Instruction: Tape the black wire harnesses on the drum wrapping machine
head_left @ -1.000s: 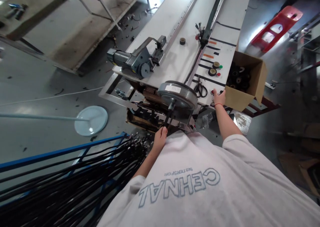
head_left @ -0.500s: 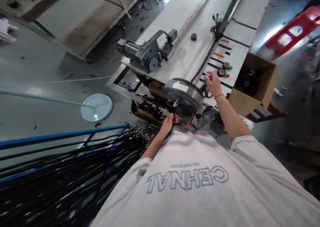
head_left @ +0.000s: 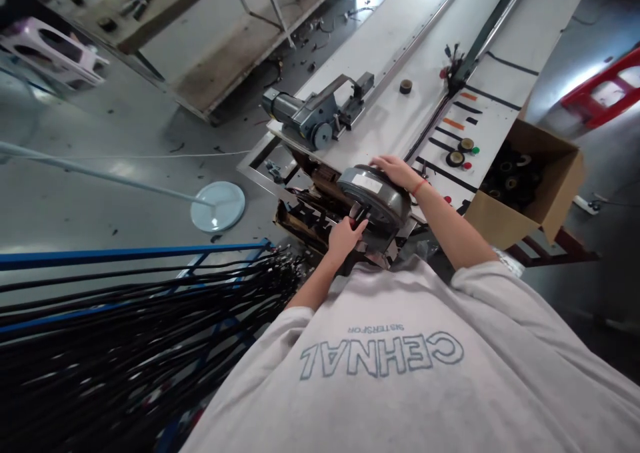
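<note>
A grey round drum housing (head_left: pixel 393 198) with a white label sits at the near end of the long white workbench. My right hand (head_left: pixel 395 170), red cord at the wrist, lies over the drum's far rim with its fingers stretched out. At the drum's near face, my left hand (head_left: pixel 346 237) is closed round a small black-and-red item (head_left: pixel 357 220), too small to name exactly. Beyond the drum, a grey motor unit (head_left: pixel 313 116) is fixed to the bench. Rolls of tape (head_left: pixel 455 158) lie on the bench to the right, beside green and red buttons.
A cardboard box (head_left: pixel 553 173) of dark rolls stands right of the bench. Black cables (head_left: pixel 150 346) hang on a blue rack (head_left: pixel 125 256) at lower left. A round pale base (head_left: pixel 218 206) with a pole is on the floor. Another table (head_left: pixel 165 20) stands at the far left.
My right hand has moved left from beside the tape rolls onto the drum's rim. My left hand has risen to the drum's face with the black-and-red item. The view has shifted left.
</note>
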A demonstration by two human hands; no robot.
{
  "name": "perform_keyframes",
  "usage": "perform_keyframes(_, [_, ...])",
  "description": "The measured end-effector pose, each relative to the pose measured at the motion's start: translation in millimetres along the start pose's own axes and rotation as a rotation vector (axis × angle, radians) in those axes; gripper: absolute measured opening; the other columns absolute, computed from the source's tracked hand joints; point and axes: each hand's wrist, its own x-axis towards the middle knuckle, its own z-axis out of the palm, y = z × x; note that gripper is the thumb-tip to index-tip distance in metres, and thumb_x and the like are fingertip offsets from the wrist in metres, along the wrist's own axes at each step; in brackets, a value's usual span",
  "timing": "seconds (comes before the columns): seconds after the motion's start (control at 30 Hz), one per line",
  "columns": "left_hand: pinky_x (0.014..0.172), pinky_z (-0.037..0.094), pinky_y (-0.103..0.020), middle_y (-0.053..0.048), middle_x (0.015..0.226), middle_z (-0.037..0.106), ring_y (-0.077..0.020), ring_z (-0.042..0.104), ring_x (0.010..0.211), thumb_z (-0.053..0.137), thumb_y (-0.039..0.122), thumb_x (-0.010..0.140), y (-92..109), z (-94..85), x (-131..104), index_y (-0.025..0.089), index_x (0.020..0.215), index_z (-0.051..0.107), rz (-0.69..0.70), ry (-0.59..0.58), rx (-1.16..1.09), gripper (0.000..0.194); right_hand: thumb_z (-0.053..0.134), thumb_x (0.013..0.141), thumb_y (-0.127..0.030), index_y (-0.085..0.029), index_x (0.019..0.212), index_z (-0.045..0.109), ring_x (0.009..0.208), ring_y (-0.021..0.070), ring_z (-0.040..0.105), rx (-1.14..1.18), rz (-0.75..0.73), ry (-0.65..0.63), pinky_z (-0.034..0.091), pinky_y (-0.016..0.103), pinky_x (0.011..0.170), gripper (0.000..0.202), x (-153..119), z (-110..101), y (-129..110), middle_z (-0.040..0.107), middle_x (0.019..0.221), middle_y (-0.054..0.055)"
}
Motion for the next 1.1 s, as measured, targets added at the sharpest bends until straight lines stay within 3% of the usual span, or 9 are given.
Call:
perform_keyframes(0.27, [0.075,0.049,-0.034,-0.013,0.087,0.075,-0.0315,0.070,0.092,0.053,0.063,0.088,34,-72.5,-4,0.020,0.089,0.070,-0.005,0.154,0.453,0.047,0.071,0.078,-0.023,-0.007,0.114,0.061,0.106,0.0326,0.066,-0.545,0.535,0.183,0.052,0.038,0.087,0.041,-76,-28,78,0.067,0.114,0.024])
perform_keyframes(0.4, [0.072,0.047,-0.031,-0.010,0.080,0.074,-0.0286,0.070,0.089,0.051,0.061,0.090,30,-91.4,4,0.020,0.088,0.068,0.001,0.092,0.438,0.044,0.067,0.078,-0.027,-0.013,0.095,0.062,0.087,0.0221,0.067,-0.017,0.404,0.080,0.052,0.030,0.077,0.022,-110,-41,78,0.071,0.095,0.012])
perform_keyframes(0.47, [0.071,0.046,-0.030,-0.009,0.075,0.073,-0.0275,0.070,0.085,0.049,0.059,0.091,26,-90.7,8,0.020,0.088,0.068,0.006,0.042,0.404,0.044,0.073,0.076,-0.036,-0.017,0.093,0.060,0.083,0.0191,0.065,0.294,0.185,-0.078,0.053,0.029,0.076,0.029,-138,-45,63,0.070,0.093,0.008])
perform_keyframes(0.57, [0.070,0.045,-0.030,-0.008,0.066,0.070,-0.0279,0.070,0.081,0.048,0.060,0.091,20,-90.1,13,0.019,0.084,0.067,0.014,0.014,0.367,0.046,0.076,0.073,-0.060,-0.018,0.090,0.060,0.087,0.0200,0.066,0.614,-0.042,-0.541,0.054,0.032,0.082,0.048,-173,-21,31,0.070,0.094,0.008])
perform_keyframes(0.7, [0.071,0.046,-0.030,-0.009,0.067,0.070,-0.0286,0.070,0.082,0.049,0.061,0.090,20,-93.1,12,0.019,0.084,0.067,0.033,0.009,0.370,0.046,0.036,0.070,-0.097,-0.018,0.082,0.057,0.075,0.0225,0.069,0.914,0.202,-1.124,0.056,0.034,0.068,0.083,-163,55,2,0.070,0.080,0.012])
perform_keyframes(0.8, [0.074,0.047,-0.031,-0.012,0.084,0.075,-0.0299,0.070,0.090,0.055,0.057,0.088,20,-91.8,14,0.019,0.095,0.067,0.021,0.089,0.423,0.041,0.027,0.075,-0.096,-0.020,0.068,0.049,0.053,0.0168,0.063,0.893,0.367,-0.981,0.048,0.025,0.048,0.079,-139,92,-8,0.065,0.062,0.009])
perform_keyframes(0.93, [0.079,0.049,-0.035,-0.016,0.095,0.074,-0.0317,0.070,0.093,0.064,0.045,0.085,9,-90.7,25,0.017,0.108,0.067,-0.095,0.238,0.477,0.036,0.034,0.084,-0.086,-0.021,0.062,0.042,0.036,0.0106,0.049,0.759,0.274,-0.833,0.036,0.021,0.035,0.069,-157,61,-9,0.061,0.052,0.006])
perform_keyframes(1.0, [0.076,0.050,-0.034,-0.013,0.082,0.073,-0.0290,0.070,0.083,0.065,0.045,0.084,-2,-90.1,29,0.017,0.089,0.071,-0.108,0.082,0.370,0.029,0.040,0.085,-0.084,-0.020,0.068,0.049,0.044,0.0131,0.057,0.728,0.132,-0.759,0.044,0.023,0.041,0.067,-180,26,-2,0.066,0.061,0.007])
perform_keyframes(1.1, [0.068,0.052,-0.031,-0.003,0.047,0.056,-0.0186,0.059,0.053,0.059,0.054,0.087,-18,-78.1,24,0.019,0.061,0.066,-0.051,-0.409,-0.103,0.044,0.043,0.085,-0.081,-0.019,0.072,0.054,0.047,0.0152,0.059,0.608,0.075,-0.381,0.047,0.026,0.045,0.065,-195,-17,23,0.065,0.061,0.006])
